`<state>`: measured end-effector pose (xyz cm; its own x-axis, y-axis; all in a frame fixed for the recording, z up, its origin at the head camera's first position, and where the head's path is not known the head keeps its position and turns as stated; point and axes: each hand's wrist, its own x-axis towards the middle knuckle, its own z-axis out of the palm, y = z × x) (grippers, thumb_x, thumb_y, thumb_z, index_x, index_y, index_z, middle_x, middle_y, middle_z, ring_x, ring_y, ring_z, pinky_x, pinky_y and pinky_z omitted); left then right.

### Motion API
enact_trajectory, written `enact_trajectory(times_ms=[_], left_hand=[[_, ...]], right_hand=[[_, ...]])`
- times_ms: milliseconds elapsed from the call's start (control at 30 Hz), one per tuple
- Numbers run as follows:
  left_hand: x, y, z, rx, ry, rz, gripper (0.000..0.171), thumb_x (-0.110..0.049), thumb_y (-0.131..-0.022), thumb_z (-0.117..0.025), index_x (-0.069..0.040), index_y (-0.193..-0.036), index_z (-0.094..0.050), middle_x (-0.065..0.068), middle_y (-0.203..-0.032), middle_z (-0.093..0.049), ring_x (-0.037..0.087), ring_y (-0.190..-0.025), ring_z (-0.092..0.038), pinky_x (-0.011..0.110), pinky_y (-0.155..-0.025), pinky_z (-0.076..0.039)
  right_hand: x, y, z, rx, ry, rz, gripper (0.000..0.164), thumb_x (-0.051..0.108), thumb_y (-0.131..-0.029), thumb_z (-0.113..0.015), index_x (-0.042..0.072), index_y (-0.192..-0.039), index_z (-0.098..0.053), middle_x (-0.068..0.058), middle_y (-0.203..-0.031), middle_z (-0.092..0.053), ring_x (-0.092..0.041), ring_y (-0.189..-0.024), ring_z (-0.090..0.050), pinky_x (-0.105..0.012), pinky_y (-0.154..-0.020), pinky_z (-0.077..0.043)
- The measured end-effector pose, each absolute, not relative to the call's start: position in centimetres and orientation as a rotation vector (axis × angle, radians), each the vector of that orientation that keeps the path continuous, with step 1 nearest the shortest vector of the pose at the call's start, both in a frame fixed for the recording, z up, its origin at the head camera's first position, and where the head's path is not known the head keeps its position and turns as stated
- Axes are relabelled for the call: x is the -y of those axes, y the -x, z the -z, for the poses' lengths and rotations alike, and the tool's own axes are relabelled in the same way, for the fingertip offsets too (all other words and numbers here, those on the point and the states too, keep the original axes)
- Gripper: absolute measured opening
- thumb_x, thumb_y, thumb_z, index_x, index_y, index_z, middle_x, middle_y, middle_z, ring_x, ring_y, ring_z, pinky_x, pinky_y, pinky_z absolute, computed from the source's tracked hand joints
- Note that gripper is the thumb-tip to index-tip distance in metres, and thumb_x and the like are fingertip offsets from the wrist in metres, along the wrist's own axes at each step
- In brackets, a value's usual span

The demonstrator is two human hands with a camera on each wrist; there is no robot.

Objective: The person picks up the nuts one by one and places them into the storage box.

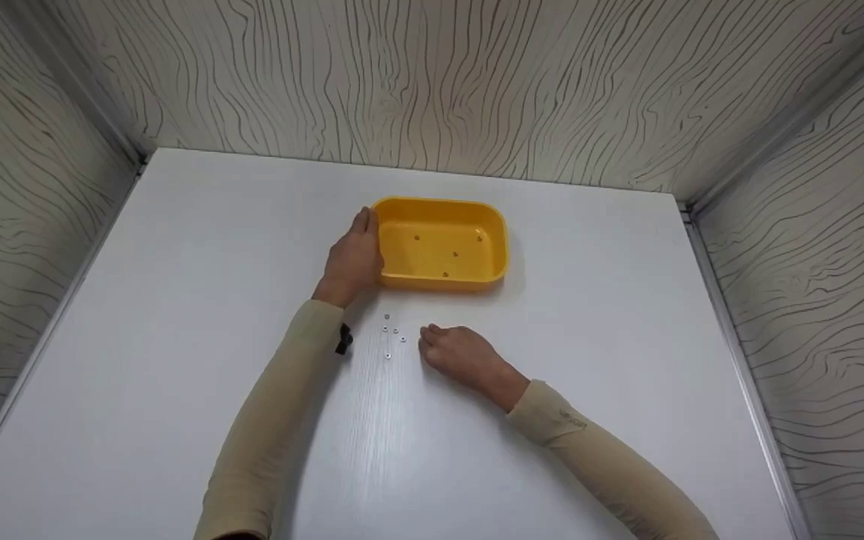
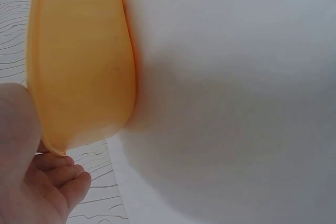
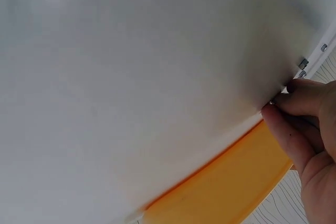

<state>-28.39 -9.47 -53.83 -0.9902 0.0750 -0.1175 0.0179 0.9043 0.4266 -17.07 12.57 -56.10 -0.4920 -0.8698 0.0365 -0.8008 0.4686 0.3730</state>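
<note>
A yellow plastic bin [image 1: 443, 285] stands on the white table, with several small nuts [image 1: 455, 254] spread over its floor. My left hand [image 1: 355, 259] grips the bin's left end at the rim; the left wrist view shows its fingers curled under the rim [image 2: 55, 148]. Several more metal hex nuts [image 1: 395, 331] lie loose on the table in front of the bin. Just right of them is my right hand [image 1: 466, 358], low over the table. In the right wrist view, its thumb and finger pinch a small shiny nut [image 3: 272, 102], mostly hidden by the fingertips.
The white table [image 1: 612, 315] reaches a wall with a wood-grain pattern [image 1: 432, 90] behind the bin. Similar walls with grey metal edging stand at the left and right. A black clip [image 1: 344, 340] sits by the left sleeve cuff.
</note>
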Motion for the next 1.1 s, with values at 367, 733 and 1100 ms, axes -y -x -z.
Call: enact_trajectory(times_ms=[367,733,1100], left_hand=[[9.54,28.34,53.78,-2.922,-0.062,-0.718,0.072,-0.011,-0.110,-0.051,-0.004,-0.169,-0.010,0.013,-0.178,-0.014,0.031,-0.162,-0.030,0.044,-0.131,-0.032],[9.76,28.43,54.07,-2.977,-0.108,-0.640,0.069,-0.012,-0.110,-0.050,-0.001,-0.168,-0.014,0.017,-0.176,-0.019,0.032,-0.158,-0.037,0.044,-0.128,-0.037],[9.65,28.38,54.18,-2.982,-0.127,-0.658,0.067,-0.010,-0.110,-0.047,0.001,-0.167,-0.014,0.019,-0.176,-0.018,0.033,-0.159,-0.034,0.045,-0.129,-0.035]], right_hand=[[-12.30,17.63,55.92,2.501,-1.473,0.441,0.015,0.002,-0.090,-0.078,0.008,-0.104,-0.080,-0.002,-0.091,-0.075,-0.014,-0.073,-0.072,-0.026,-0.064,-0.063],[-12.52,17.82,56.04,2.494,-1.474,0.379,0.015,0.002,-0.088,-0.080,0.008,-0.102,-0.081,0.000,-0.087,-0.072,-0.012,-0.072,-0.070,-0.024,-0.064,-0.062],[-13.03,17.51,55.82,2.481,-1.487,0.326,0.015,0.003,-0.089,-0.078,0.007,-0.104,-0.080,0.000,-0.092,-0.073,-0.011,-0.076,-0.072,-0.023,-0.065,-0.062]])
